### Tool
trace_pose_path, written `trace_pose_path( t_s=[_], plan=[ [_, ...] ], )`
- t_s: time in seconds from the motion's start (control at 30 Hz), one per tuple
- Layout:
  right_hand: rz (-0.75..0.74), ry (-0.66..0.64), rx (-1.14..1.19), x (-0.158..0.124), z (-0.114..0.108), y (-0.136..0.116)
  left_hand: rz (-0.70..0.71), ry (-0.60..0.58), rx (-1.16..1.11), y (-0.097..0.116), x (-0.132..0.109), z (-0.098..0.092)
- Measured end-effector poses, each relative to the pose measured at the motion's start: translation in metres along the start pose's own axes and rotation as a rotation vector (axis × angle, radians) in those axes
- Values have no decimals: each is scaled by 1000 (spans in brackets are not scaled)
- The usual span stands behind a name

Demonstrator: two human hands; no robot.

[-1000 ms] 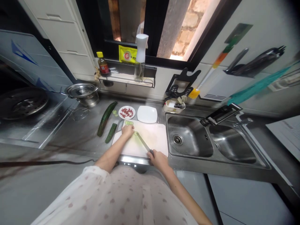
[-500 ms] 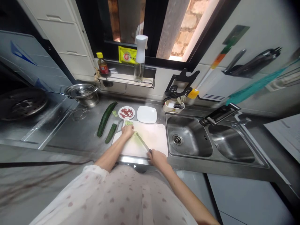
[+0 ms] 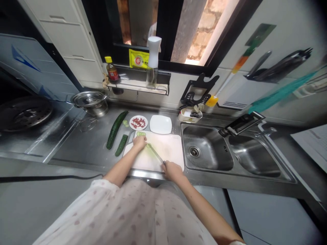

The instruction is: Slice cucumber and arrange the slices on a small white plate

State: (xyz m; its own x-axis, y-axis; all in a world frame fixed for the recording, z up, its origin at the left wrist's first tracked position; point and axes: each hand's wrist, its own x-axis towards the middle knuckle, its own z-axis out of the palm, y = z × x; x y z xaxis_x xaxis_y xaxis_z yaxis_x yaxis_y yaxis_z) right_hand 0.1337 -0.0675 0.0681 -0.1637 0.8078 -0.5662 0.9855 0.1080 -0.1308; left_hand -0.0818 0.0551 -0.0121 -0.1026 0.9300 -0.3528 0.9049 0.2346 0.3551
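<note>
My right hand [image 3: 174, 171] is closed round the handle of a knife [image 3: 157, 154], whose blade slants up and left over the white cutting board [image 3: 168, 146]. Beside the blade's tip lies a round pale-green cucumber slice [image 3: 148, 145]. My left hand [image 3: 140, 142] rests on the board's left part with curled fingers, close to that tip. Whatever is under those fingers is hidden. Just beyond them, several cucumber slices [image 3: 141, 133] overlap at the board's far edge. Left of the board lie a cut cucumber piece [image 3: 121, 145] and a long whole cucumber [image 3: 116, 130].
Behind the board stand a plate of chopped reddish pieces [image 3: 138, 123] and a white square plate [image 3: 160, 124]. More slices [image 3: 125, 123] lie on the steel counter. A double sink [image 3: 208, 149] is on the right, a lidded pot [image 3: 90, 102] at the back left.
The view has shifted very slightly. Both hands, the knife and the slices stay in practically the same places on the board.
</note>
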Motion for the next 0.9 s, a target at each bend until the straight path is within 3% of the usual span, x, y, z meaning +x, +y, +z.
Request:
trace_pose_path(
  t_s=[0.9],
  plan=[
    [-13, 14, -15, 1, -4, -1, 3, -11, 23, 0, 4, 1]
  ],
)
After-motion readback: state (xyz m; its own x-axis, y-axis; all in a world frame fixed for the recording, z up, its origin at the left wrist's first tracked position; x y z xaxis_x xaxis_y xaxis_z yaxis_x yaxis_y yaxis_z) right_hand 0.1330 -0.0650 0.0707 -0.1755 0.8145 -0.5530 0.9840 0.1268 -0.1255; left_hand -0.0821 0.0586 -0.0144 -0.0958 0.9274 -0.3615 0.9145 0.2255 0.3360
